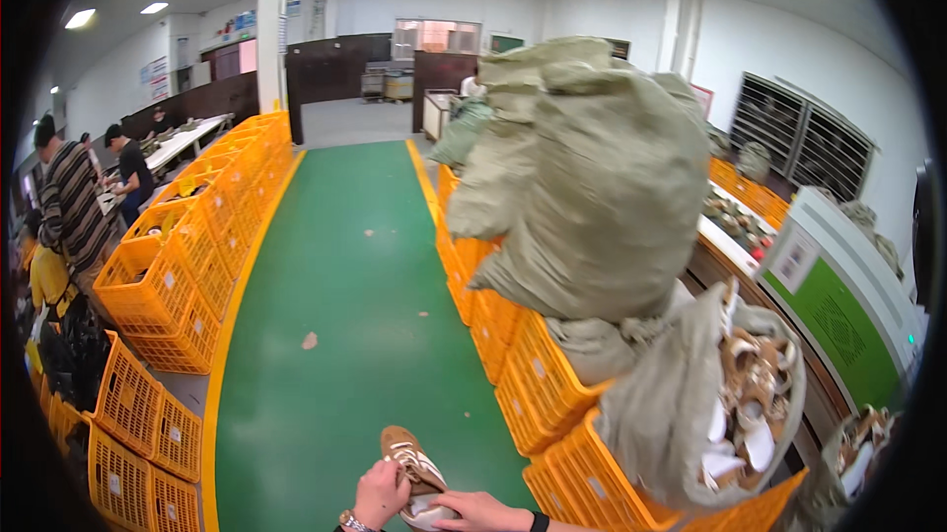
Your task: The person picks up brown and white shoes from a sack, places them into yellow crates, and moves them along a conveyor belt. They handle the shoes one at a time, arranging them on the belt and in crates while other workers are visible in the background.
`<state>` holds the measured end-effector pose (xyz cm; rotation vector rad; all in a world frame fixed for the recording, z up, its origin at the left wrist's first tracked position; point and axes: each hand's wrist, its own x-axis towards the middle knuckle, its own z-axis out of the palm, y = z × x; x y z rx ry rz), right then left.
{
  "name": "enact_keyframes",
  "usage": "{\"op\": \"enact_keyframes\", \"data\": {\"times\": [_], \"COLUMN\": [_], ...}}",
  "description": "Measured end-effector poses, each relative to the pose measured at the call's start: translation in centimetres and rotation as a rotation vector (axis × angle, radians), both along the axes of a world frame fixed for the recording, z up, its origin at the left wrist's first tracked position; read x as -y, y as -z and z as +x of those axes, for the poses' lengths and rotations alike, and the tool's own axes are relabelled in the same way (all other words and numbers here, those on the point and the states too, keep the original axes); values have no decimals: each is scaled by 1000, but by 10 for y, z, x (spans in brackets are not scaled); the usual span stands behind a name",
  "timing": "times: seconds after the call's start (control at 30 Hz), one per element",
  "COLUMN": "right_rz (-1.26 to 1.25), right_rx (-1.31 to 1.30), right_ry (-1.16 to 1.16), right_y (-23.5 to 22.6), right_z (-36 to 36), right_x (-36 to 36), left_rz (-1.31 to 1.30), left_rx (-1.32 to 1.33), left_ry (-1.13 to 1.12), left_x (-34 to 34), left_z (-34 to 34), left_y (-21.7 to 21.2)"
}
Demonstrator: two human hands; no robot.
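At the bottom edge of the head view I hold a brown sneaker (402,441) with white stripes, its toe pointing away from me. My left hand (381,495) is closed, its fingers pinching the upper near the laces and tongue; a metal-banded watch is on that wrist. My right hand (481,511) grips the side of the shoe's opening, where a whitish lining shows. A dark band circles the right wrist. The heel is partly cut off by the frame's lower edge.
A green walkway (345,335) with yellow edge lines runs ahead. Orange crates (163,300) line its left, more crates (538,364) its right. A large stuffed sack (612,197) and an open sack of shoe parts (661,404) rest on the right. People (74,192) stand at left tables.
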<state>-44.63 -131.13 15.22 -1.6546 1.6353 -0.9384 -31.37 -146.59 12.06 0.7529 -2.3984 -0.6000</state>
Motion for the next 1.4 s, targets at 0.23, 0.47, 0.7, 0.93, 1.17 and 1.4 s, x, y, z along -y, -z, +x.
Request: {"op": "enact_keyframes", "data": {"times": [0.23, 0.47, 0.7, 0.93, 1.17, 1.4], "right_rz": [-67, 66, -18, 69, 97, 0], "right_rx": [-106, -195, -66, -137, 12, 98], "right_ry": [36, 148, -143, -56, 80, 192], "right_y": [51, 45, 14, 38, 27, 40], "right_z": [-126, -266, -350, -450, -575, -715], "right_x": [157, 362, 573, 778, 944, 1119], "left_rz": [275, 569, 941, 941, 489, 373], "left_rx": [40, 392, 1015, 863, 237, 114], "left_ry": [224, -420, -934, -949, -556, -34], "left_x": [169, 416, 433, 659, 1053, 1230], "left_z": [-102, -78, 87, -21, -389, -615], "left_y": [27, 143, 258, 269, 138, 87]}}
